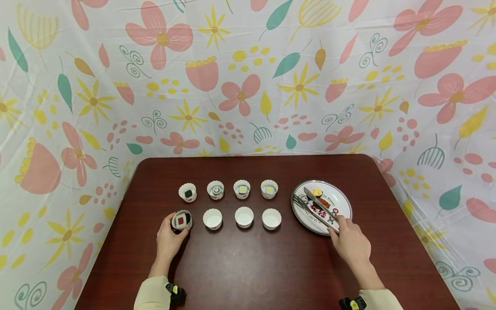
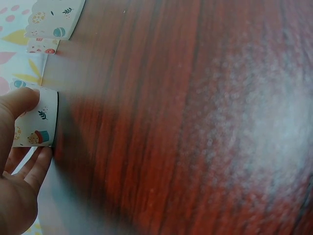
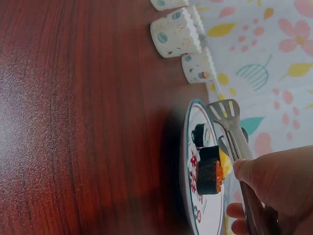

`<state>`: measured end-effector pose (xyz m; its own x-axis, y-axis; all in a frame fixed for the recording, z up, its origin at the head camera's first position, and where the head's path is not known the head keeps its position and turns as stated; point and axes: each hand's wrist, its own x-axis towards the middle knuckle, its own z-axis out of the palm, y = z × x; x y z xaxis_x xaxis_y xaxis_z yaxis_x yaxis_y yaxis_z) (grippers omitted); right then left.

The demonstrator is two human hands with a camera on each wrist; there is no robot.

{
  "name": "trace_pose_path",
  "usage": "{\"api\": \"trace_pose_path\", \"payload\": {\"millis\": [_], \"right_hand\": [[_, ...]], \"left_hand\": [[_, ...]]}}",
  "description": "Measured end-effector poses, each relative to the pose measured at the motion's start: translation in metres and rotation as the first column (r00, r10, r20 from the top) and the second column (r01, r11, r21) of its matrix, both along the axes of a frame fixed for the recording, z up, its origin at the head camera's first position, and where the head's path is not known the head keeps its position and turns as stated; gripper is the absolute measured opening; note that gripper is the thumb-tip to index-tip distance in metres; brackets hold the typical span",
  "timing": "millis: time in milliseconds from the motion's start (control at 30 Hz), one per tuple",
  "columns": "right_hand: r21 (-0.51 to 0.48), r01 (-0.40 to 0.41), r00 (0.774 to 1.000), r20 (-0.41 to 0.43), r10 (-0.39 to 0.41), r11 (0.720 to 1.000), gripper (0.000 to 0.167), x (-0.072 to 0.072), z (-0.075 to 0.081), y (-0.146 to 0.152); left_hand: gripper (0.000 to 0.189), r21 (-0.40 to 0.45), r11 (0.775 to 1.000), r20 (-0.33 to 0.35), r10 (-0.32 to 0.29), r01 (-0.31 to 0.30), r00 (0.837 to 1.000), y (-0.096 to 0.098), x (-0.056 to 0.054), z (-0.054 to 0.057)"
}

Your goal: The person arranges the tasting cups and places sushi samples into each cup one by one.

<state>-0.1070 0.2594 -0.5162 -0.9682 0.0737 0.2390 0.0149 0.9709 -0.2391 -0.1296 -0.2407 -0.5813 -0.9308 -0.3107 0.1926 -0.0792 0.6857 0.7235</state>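
Note:
My left hand (image 1: pixel 169 241) grips a patterned paper cup (image 2: pixel 34 122) at the left of the front row, thumb on one side and fingers on the other. Inside it show a sushi piece with a red square centre (image 1: pixel 180 221) and a dark piece (image 1: pixel 188 218). Metal serving tongs (image 1: pixel 321 204), one end slotted, are held in my right hand (image 1: pixel 352 241) over the white plate (image 1: pixel 342 200). The plate carries a dark-wrapped piece topped with orange roe (image 3: pixel 209 176), a small roll (image 3: pixel 199 135) and a yellow-topped piece (image 1: pixel 317 192). In the right wrist view nothing shows between the tong ends.
Three empty paper cups stand right of the held one: a left cup (image 1: pixel 212 219), a middle cup (image 1: pixel 244 218) and a right cup (image 1: pixel 271 219). Behind them runs a row of cups holding sushi, from a left one (image 1: pixel 187 200) onward. Floral cloth (image 1: pixel 240 120) hangs around the brown table (image 1: pixel 248 267).

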Motion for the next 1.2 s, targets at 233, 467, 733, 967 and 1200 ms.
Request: {"api": "trace_pose_path", "payload": {"millis": [233,467,733,967,1200], "right_hand": [[0.019,0.004,1.0,0.007,-0.004,1.0,0.041,0.0,-0.003,0.001],[0.013,0.019,1.0,0.022,-0.019,1.0,0.039,-0.001,-0.002,-0.002],[-0.024,0.047,0.988,0.15,-0.043,0.999,0.038,-0.001,-0.002,0.0],[-0.023,0.047,0.98,0.196,-0.041,0.999,0.038,-0.002,-0.006,0.005],[-0.015,0.047,0.976,0.212,-0.042,0.999,0.035,-0.002,-0.008,0.01]], "left_hand": [[0.065,0.0,1.0,0.012,-0.004,0.004,1.0,0.0,0.001,0.001],[0.064,0.002,1.0,0.018,0.0,0.0,1.0,0.0,0.001,0.001],[0.064,0.01,1.0,0.02,-0.003,0.003,1.0,-0.001,0.001,0.0],[0.065,0.014,1.0,0.02,-0.003,0.003,1.0,-0.001,0.001,0.0],[0.066,0.005,1.0,0.0,0.004,-0.004,1.0,0.001,0.001,-0.001]]}}
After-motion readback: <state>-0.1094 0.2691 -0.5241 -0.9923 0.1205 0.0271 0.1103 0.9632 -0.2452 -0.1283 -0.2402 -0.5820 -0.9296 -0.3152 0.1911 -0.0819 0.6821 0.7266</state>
